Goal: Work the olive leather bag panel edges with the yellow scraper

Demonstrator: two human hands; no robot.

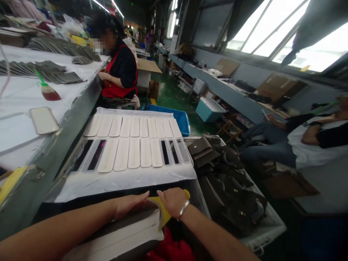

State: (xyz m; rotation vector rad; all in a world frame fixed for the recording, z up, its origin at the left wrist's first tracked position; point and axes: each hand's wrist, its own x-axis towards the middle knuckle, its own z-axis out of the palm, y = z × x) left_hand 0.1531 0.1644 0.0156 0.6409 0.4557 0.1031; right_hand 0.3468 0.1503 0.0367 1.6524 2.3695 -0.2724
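Left hand (132, 205) bent over case (119, 235), grip unclear, right hand (174, 202) clutching yellow piece (164, 215), case slanting up-right lengthwise

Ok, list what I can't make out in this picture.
All in the head view:
- White-and-grey piece: its near end is cut off by the bottom edge.
- Yellow piece: partly covered by the right hand.
- Left hand: its underside is out of sight, so its grip can't be told.
- Blue bin: most of its inside is hidden behind the white-covered rack.
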